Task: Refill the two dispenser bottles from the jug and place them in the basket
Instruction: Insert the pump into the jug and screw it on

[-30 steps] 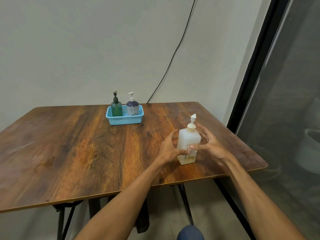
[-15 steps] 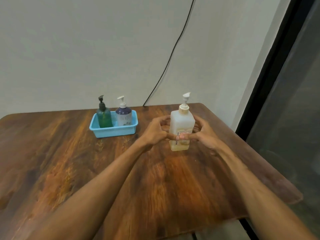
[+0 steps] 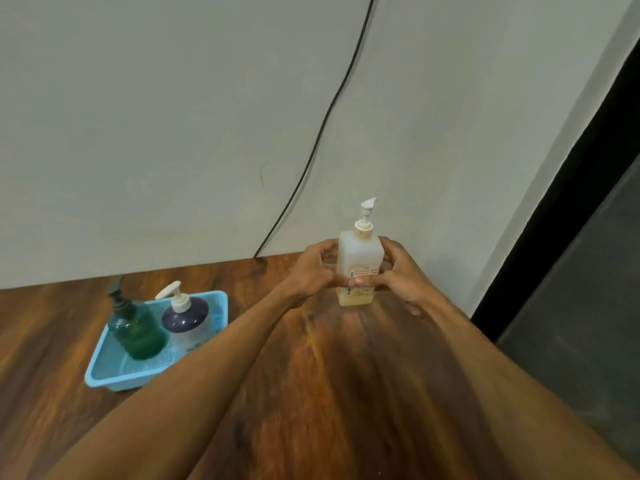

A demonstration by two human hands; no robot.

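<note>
A white translucent pump jug (image 3: pixel 360 258) with a little yellowish liquid at its bottom stands upright near the table's far right corner. My left hand (image 3: pixel 311 271) grips its left side and my right hand (image 3: pixel 401 275) grips its right side, thumbs meeting across the label. At the left, a light blue basket (image 3: pixel 104 370) holds a green dispenser bottle (image 3: pixel 138 329) with a dark pump and a dark blue and white dispenser bottle (image 3: pixel 185 320) with a white pump. Both bottles stand upright inside it.
The brown wooden table (image 3: pixel 346 393) runs up to a pale wall. A black cable (image 3: pixel 322 129) hangs down the wall to the table's back edge. A dark door frame (image 3: pixel 561 202) stands to the right, past the table's right edge.
Both hands carried the jug from the table's near right edge to the far right corner. The view has moved closer and now looks more steeply down.
</note>
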